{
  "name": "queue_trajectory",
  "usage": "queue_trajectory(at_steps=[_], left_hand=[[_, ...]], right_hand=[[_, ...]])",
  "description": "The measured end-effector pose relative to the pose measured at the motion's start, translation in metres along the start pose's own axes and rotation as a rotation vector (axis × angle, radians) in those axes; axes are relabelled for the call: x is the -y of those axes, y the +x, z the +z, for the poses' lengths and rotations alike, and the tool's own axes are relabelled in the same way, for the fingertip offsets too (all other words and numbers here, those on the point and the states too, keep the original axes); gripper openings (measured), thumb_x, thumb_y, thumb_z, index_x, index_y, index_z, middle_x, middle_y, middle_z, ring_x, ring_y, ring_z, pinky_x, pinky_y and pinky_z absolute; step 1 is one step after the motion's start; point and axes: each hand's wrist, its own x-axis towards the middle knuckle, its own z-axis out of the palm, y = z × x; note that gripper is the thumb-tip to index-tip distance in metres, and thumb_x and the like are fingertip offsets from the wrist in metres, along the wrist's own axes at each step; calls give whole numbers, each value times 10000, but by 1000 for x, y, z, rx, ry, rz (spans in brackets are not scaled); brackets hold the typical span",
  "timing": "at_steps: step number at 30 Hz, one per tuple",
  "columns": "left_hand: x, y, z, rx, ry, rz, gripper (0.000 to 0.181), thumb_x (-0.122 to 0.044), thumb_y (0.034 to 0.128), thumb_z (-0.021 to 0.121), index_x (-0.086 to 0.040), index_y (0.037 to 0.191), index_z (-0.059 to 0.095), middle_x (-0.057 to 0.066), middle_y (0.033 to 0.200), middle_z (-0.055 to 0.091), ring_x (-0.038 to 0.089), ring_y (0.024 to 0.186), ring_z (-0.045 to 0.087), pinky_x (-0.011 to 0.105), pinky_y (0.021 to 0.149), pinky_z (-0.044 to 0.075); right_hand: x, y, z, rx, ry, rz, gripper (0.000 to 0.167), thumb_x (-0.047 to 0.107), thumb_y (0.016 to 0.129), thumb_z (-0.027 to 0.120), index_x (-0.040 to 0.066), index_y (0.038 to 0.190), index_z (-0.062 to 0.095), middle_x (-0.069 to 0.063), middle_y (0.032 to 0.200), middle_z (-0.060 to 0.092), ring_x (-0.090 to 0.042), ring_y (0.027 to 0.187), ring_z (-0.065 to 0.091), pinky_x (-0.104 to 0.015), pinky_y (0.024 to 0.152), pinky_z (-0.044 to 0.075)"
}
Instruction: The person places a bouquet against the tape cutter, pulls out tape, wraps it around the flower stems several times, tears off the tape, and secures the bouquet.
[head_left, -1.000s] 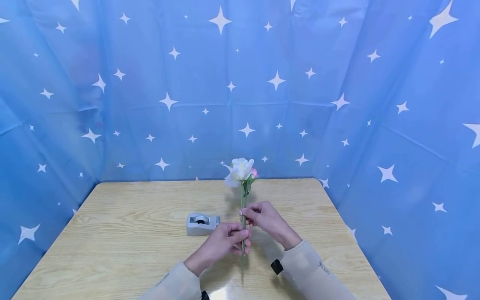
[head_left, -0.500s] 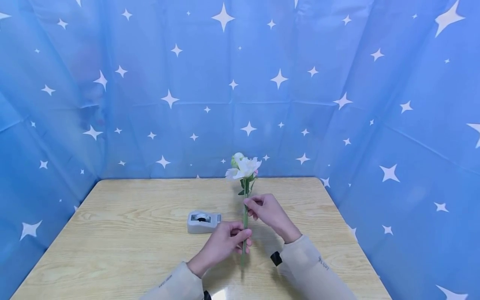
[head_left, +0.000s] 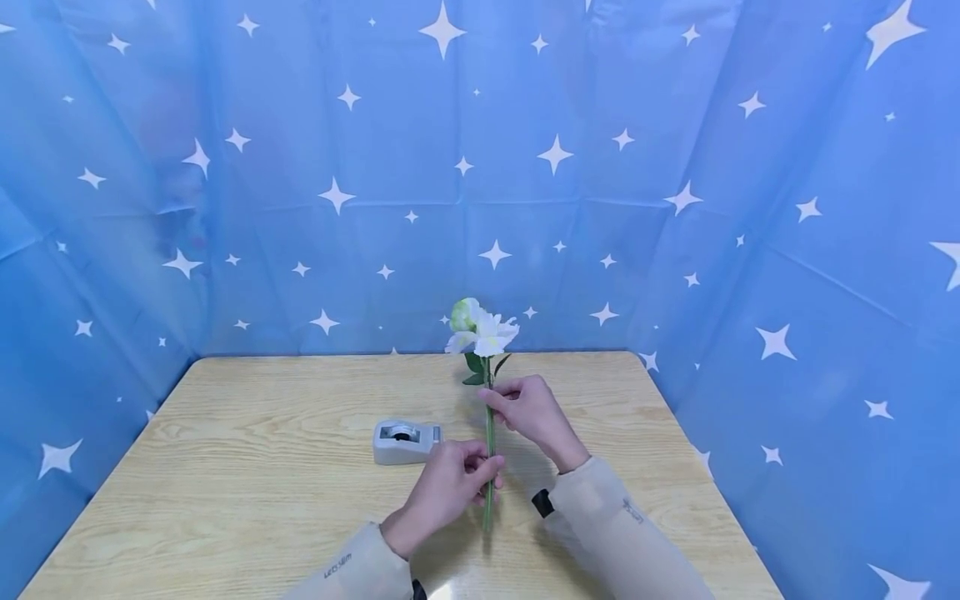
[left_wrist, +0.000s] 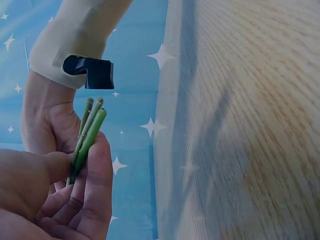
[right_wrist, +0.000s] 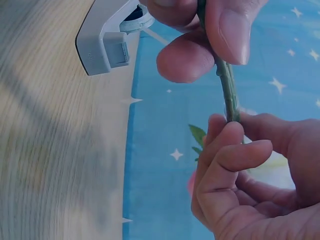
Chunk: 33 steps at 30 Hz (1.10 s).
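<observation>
A small bunch of artificial flowers stands nearly upright between my hands, a white bloom [head_left: 491, 335] in front and a greenish-white bloom [head_left: 464, 314] behind it. A bit of a pink flower [right_wrist: 191, 183] shows in the right wrist view; the rest is hidden. My left hand [head_left: 444, 483] grips the green stems [left_wrist: 89, 137] low down, their three cut ends poking out past the fingers. Higher up, just under the leaves [head_left: 474, 364], my right hand [head_left: 534, 412] pinches the stems between thumb and fingertips.
A grey tape dispenser [head_left: 397, 452] with a roll in it sits on the wooden table [head_left: 247, 475], just left of my left hand. Blue star-printed curtain [head_left: 420, 150] hangs behind the table and along both sides.
My right hand has slid a little up the stems. The flower heads have risen and turned, bringing the greenish-white bloom into view and hiding the pink one in the head view.
</observation>
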Motion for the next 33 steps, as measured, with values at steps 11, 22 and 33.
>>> queue_trajectory(at_steps=[11, 22, 33], left_hand=[[0, 0, 2, -14, 15, 2, 227, -174, 1156, 758, -53, 977, 825, 207, 895, 859, 326, 640, 792, 474, 591, 700], [4, 2, -1, 19, -54, -30, 219, -210, 1165, 754, -69, 1016, 832, 194, 904, 867, 192, 639, 774, 518, 643, 717], [9, 0, -7, 90, -250, -150, 455, -351, 1255, 564, 35, 1337, 792, 268, 1097, 860, 166, 798, 819, 468, 769, 758]], right_hand=[[-8, 10, 1, -1, 9, 42, 238, 261, 1123, 822, 58, 1016, 884, -28, 745, 717, -179, 727, 627, -279, 709, 519], [-11, 14, 1, 45, 46, 26, 197, 174, 1135, 784, 34, 1039, 884, 0, 766, 730, -116, 718, 638, -240, 684, 550], [-16, 20, 2, 90, 146, 19, 197, 159, 1145, 766, 23, 1059, 880, -103, 897, 822, -83, 726, 641, -187, 666, 553]])
